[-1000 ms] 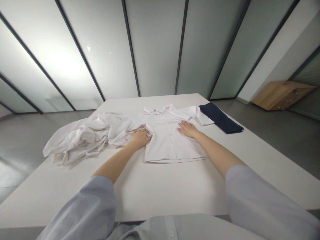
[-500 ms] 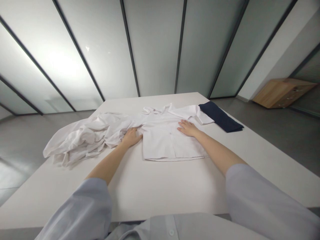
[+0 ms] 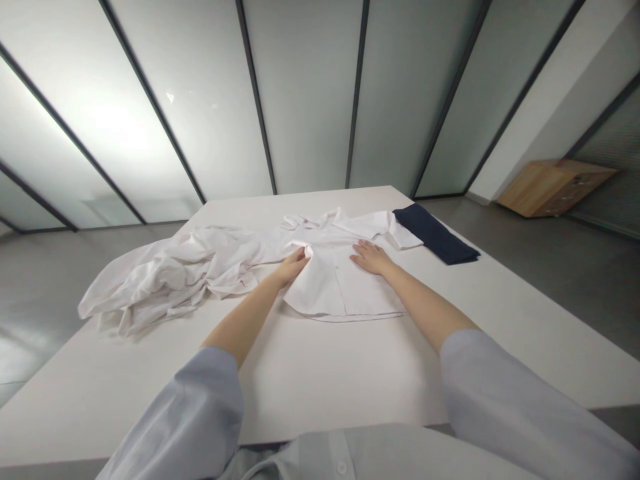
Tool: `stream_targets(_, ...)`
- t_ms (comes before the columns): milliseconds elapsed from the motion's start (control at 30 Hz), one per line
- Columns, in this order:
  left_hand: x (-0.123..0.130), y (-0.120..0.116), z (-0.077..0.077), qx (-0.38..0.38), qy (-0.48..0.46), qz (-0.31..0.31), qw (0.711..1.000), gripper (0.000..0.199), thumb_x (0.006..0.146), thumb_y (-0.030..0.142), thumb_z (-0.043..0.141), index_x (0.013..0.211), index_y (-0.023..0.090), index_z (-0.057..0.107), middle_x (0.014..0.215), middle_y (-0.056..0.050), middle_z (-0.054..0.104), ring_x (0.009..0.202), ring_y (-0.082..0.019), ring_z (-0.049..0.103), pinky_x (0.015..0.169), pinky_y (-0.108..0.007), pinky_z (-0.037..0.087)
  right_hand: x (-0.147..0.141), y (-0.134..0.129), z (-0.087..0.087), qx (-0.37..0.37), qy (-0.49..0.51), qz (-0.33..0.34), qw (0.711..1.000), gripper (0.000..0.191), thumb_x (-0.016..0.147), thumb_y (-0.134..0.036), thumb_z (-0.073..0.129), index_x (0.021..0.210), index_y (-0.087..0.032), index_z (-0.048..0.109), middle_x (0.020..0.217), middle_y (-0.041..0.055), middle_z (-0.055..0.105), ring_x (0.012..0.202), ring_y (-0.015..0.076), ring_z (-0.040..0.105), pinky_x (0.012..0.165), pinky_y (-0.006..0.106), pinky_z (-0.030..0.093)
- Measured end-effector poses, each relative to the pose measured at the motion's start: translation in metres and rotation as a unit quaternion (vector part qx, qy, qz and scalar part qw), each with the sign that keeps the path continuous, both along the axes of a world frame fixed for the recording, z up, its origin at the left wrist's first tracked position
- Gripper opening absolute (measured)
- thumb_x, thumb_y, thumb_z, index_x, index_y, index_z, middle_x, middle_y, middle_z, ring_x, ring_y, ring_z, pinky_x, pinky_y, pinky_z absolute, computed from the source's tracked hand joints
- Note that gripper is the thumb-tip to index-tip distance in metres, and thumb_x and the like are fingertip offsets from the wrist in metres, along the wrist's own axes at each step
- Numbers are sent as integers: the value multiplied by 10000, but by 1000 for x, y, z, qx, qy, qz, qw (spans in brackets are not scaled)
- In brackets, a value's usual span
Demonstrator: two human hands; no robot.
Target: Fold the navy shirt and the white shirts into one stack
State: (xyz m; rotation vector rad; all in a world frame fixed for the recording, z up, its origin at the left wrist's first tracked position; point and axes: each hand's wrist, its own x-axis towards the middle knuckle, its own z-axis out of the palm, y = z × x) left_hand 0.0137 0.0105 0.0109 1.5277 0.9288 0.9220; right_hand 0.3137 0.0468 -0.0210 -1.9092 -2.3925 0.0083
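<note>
A white short-sleeved shirt (image 3: 327, 287) lies front side up, its collar toward the far edge and its hem toward me. My left hand (image 3: 294, 265) grips the shirt's left side edge, which is lifted and bent inward over the fingers; part of the hand is under the cloth. Flat on the shirt's front, right of the button line, rests my right hand (image 3: 369, 257) with its fingers spread. A crumpled heap of white cloth (image 3: 175, 273) lies to the left, touching the shirt's left sleeve area.
A folded dark navy cloth (image 3: 435, 233) lies by the shirt's right sleeve, near the edge of the white table (image 3: 350, 380). Frosted glass panels (image 3: 305, 100) stand behind the table. On the floor at the right is a wooden cabinet (image 3: 545, 187).
My left hand has moved right from beside the shirt and taken hold of its left edge, raising and folding it inward. My right hand stays flat on the shirt.
</note>
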Motion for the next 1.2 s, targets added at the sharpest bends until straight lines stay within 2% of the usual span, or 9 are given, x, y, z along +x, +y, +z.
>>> stream_targets(100,12,-9,5,-46,-114,-59,991,733,677,339,773,1338,242,470,1059,-52,696,913,-218,657,839,-365,497,-4,-3,2,2,1,-4,1000,618,961,-564,279,1455,-218,417,1579,103,294,1448,272,262,1142,476,262)
stream_targets(233,15,-14,11,-78,-194,5,978,835,660,259,770,1404,285,393,1062,-35,702,883,-219,676,822,-370,520,-7,-6,6,6,0,-5,1000,606,964,-551,285,1453,-219,418,1571,106,313,1439,266,284,1137,464,273)
stream_targets(433,-31,-9,21,-117,-229,124,958,769,704,183,688,1413,296,413,864,24,700,766,-134,660,794,-293,517,-10,-8,9,-8,5,-11,1000,607,964,-535,291,1463,-209,405,1580,105,291,1448,266,260,1147,464,251)
stream_targets(533,-53,-14,25,-132,-231,116,957,746,721,206,692,1411,274,417,915,-8,700,850,-146,661,847,-329,504,-10,-7,9,-11,9,-14,1000,624,958,-546,294,1471,-206,396,1580,112,288,1450,278,252,1149,477,243)
stream_targets(700,-45,-20,10,-144,-165,116,969,777,682,212,741,1387,315,430,1286,-78,606,1135,-222,591,952,-404,455,-9,-6,9,-12,11,-16,1000,631,955,-558,290,1470,-210,398,1579,112,292,1447,273,261,1146,469,250)
stream_targets(800,-30,-18,1,-142,-117,180,966,695,658,230,764,1302,219,505,1186,-94,652,1122,-231,596,993,-373,429,-8,-6,8,-8,7,-12,1000,632,955,-564,289,1467,-211,401,1577,115,297,1444,269,270,1144,461,257)
stream_targets(967,-23,-19,7,-134,-159,115,971,652,654,288,779,1245,181,525,1073,-93,689,1009,-242,644,951,-386,480,-7,-6,6,-6,8,-14,1000,627,955,-566,290,1464,-217,403,1577,111,297,1445,272,266,1142,471,259)
stream_targets(1100,-48,-24,16,-135,-60,191,970,863,664,261,786,1416,230,363,1085,-87,666,931,-218,660,859,-376,524,-9,-8,8,0,7,-11,1000,610,958,-540,293,1454,-206,417,1573,107,309,1442,271,274,1141,469,268)
stream_targets(1200,-84,-30,21,-155,64,175,970,1028,639,230,812,1505,226,258,1180,-131,634,972,-231,652,841,-355,518,-11,-10,10,4,0,-12,1000,602,959,-528,298,1447,-199,425,1571,105,313,1440,265,281,1141,450,274)
